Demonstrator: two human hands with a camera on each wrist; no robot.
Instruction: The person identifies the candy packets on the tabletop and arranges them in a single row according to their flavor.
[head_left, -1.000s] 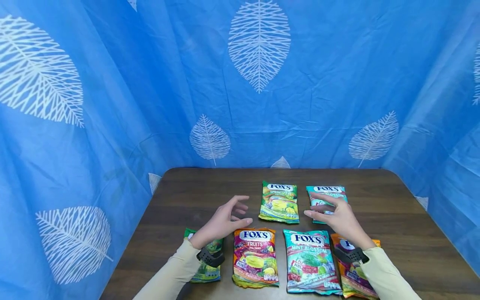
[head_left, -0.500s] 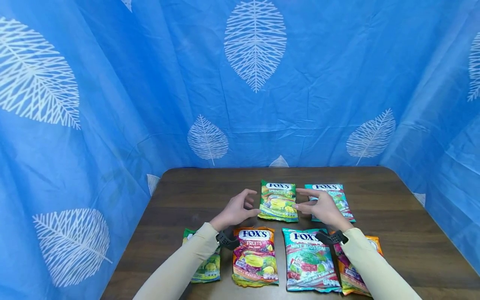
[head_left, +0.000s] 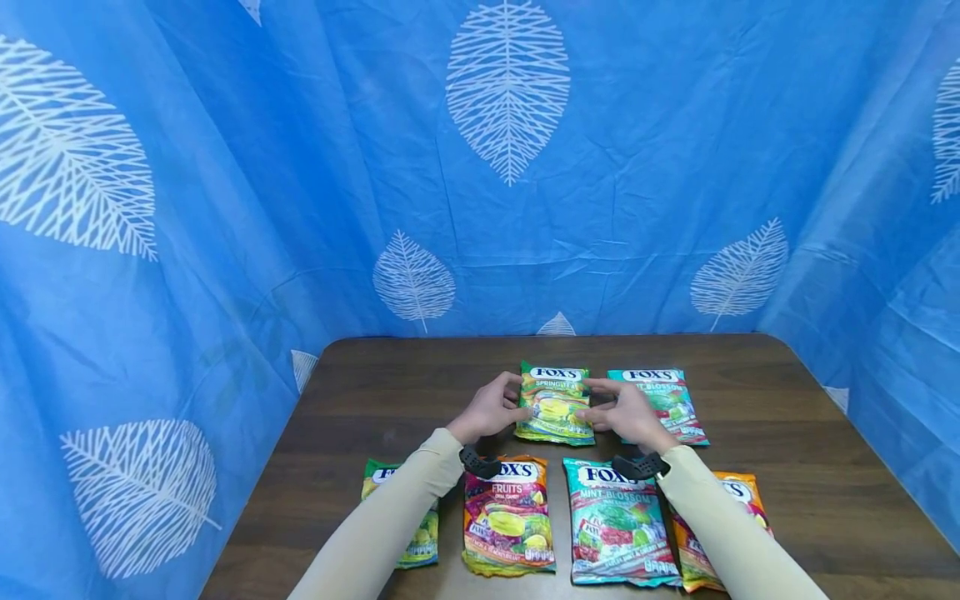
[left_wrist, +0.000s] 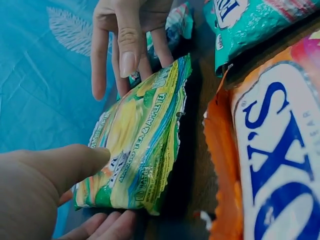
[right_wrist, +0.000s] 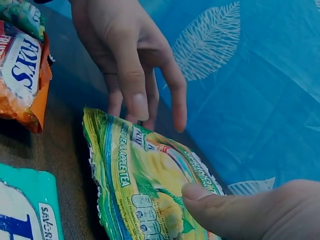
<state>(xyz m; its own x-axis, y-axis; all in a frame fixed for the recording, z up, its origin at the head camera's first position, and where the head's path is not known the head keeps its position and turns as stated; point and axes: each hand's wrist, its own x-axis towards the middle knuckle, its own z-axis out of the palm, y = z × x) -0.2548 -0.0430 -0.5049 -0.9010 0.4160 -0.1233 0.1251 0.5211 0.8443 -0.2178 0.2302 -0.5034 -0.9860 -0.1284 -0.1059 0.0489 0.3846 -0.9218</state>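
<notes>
A green and yellow Fox's candy bag (head_left: 555, 408) labelled spring tea lies on the far part of the table, between both hands. My left hand (head_left: 491, 407) holds its left edge, the thumb (left_wrist: 92, 157) over the printed face and the fingers low at the side. On the opposite edge my right hand (head_left: 626, 412) grips the bag, its thumb (right_wrist: 210, 195) lying across the front; its other fingers are mostly hidden in the right wrist view. Just right of that hand lies a teal mint blossom candy bag (head_left: 671, 404), partly covered by it.
Nearer the front lie another green candy bag (head_left: 423, 533), an orange fruits bag (head_left: 506, 529), a larger teal mint blossom bag (head_left: 618, 533) and a second orange bag (head_left: 701, 554). Forearms pass over some of them. A blue curtain (head_left: 360, 167) with white leaves surrounds the wooden table (head_left: 405, 375).
Both hands have reached forward and inward to the spring tea candy bag, the right one coming from over the far teal bag. Their thumbs now overlap its face. The bags stay in place.
</notes>
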